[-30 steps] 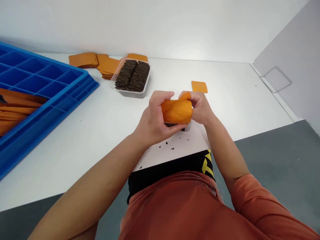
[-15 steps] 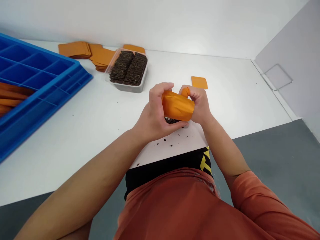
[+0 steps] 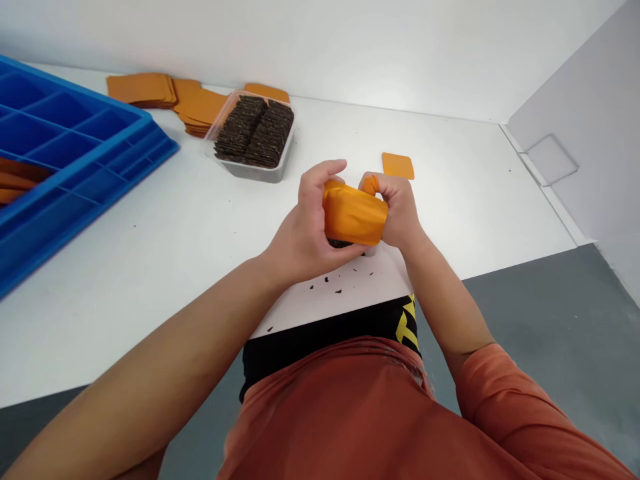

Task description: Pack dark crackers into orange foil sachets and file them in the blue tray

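Observation:
An orange pouch (image 3: pixel 356 215) is held between my two hands, above the near edge of the table. My left hand (image 3: pixel 311 230) curves round its left side, with the index finger raised at the top and the thumb along the underside. My right hand (image 3: pixel 400 208) is closed on the pouch's right end; an orange wrap or cover shows on one of its digits. Beneath the pouch, dark thin pieces (image 3: pixel 340 243) show in part, mostly hidden by the pouch and my left thumb. Dark crumbs (image 3: pixel 326 279) lie on the table below.
A clear tub (image 3: pixel 255 172) of stacked dark seaweed-like sheets (image 3: pixel 255 130) stands at the back. Behind it lie piles of flat orange pouches (image 3: pixel 200 107). One flat pouch (image 3: pixel 399 165) rests beyond my right hand. A blue compartment tray (image 3: pixel 85 193) holding orange pouches is at left.
The view has shifted slightly, so the tray and tub sit a little further left and higher. Both hands keep their hold on the pouch, almost unmoved.

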`<control>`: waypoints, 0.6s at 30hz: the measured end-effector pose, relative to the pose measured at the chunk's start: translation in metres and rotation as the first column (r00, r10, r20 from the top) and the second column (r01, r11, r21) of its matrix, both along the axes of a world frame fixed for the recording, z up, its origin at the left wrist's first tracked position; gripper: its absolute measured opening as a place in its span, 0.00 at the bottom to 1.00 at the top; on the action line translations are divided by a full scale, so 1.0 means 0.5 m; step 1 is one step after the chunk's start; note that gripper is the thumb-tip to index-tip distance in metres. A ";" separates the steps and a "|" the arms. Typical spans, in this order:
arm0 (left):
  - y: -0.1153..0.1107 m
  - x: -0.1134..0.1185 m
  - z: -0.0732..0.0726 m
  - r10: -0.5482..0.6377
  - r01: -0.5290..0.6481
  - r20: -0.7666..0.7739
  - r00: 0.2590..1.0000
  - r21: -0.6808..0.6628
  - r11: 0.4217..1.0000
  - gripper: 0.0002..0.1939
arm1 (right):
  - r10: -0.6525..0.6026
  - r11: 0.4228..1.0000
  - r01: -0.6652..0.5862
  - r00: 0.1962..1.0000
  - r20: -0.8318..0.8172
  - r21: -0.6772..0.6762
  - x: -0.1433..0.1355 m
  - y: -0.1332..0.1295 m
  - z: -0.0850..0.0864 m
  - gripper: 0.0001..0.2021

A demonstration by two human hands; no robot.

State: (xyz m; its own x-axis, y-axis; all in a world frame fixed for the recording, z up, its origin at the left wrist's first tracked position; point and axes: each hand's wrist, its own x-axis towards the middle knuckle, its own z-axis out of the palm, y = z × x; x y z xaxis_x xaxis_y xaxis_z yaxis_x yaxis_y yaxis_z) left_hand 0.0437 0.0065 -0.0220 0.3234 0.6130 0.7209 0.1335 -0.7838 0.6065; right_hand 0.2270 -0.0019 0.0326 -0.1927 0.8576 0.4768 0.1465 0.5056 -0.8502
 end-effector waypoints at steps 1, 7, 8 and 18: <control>-0.001 0.001 0.000 -0.012 0.012 0.000 1.000 0.019 1.000 0.63 | 0.008 1.000 -0.008 1.000 0.005 -0.013 0.000 0.000 0.002 0.13; -0.010 0.003 0.007 0.022 -0.022 -0.030 0.999 0.013 1.000 0.56 | 0.081 0.991 -0.072 0.994 0.071 -0.110 0.009 -0.002 0.007 0.12; -0.011 0.003 0.009 0.019 -0.018 -0.013 1.000 0.019 1.000 0.55 | 0.098 0.987 -0.086 0.992 0.083 -0.136 0.011 -0.003 0.009 0.12; -0.022 0.005 0.017 -0.017 0.014 -0.034 0.999 -0.094 0.995 0.55 | 0.235 0.960 -0.200 0.956 0.176 -0.193 0.026 -0.005 0.032 0.08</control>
State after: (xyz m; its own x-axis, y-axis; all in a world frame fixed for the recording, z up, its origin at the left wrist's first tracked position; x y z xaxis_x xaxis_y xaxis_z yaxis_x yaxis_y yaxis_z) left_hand 0.0462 -0.0047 -0.0133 0.3568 0.6722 0.6487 0.1441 -0.7258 0.6727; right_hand 0.2402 -0.0045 0.0488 -0.4582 0.8498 0.2607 0.2209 0.3929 -0.8927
